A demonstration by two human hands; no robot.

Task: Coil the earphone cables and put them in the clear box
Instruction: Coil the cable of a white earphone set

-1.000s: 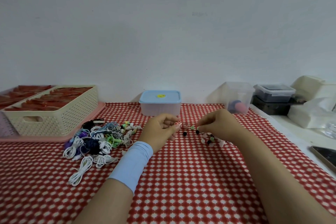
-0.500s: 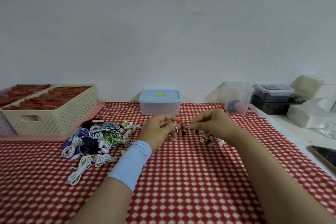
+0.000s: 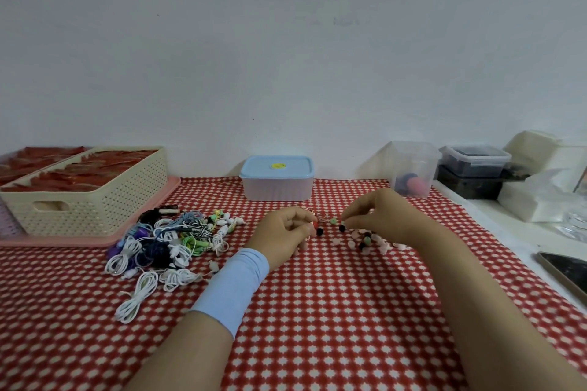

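A red-check cloth (image 3: 317,311) covers the table and runs off frame at the bottom & left. A cream basket (image 3: 95,209) stands on a pink tray (image 3: 143,222) back left. Its contents are reddish (can't tell what), and both are cut off at the left edge. A blue-lidded box (image 3: 277,181) sits back centre, lid on, contents hidden. The clear box (image 3: 413,155) stands back right, open, w/ something pink and blue inside, too blurred to name. A phone (image 3: 565,273) is cut off at the right edge. The pile (image 3: 165,241) of earphones, mostly white w/ some green, blue & purple, lies in front of the basket, well apart from the clear box.

The left hand (image 3: 282,238), w/ a pale blue wristband (image 3: 235,286) on its wrist, has its fingers curled round a small reddish earphone (image 3: 315,225), most of it hidden in the fist. The right hand (image 3: 384,216) pinches w/ thumb & forefinger at the thin cable's other end, but what exactly it nips is too small to tell. Both hands are low over the cloth mid-table; touching it or not, can't tell. Loose buds (image 3: 365,240) (pink, black, one green) lie by the right hand, some hidden under it.

Vs. half a sec ago, both hands are a bit lower. The left's fingertips are nearer the cloth and the right's are slightly further right. The boxes, basket & pile haven't moved.
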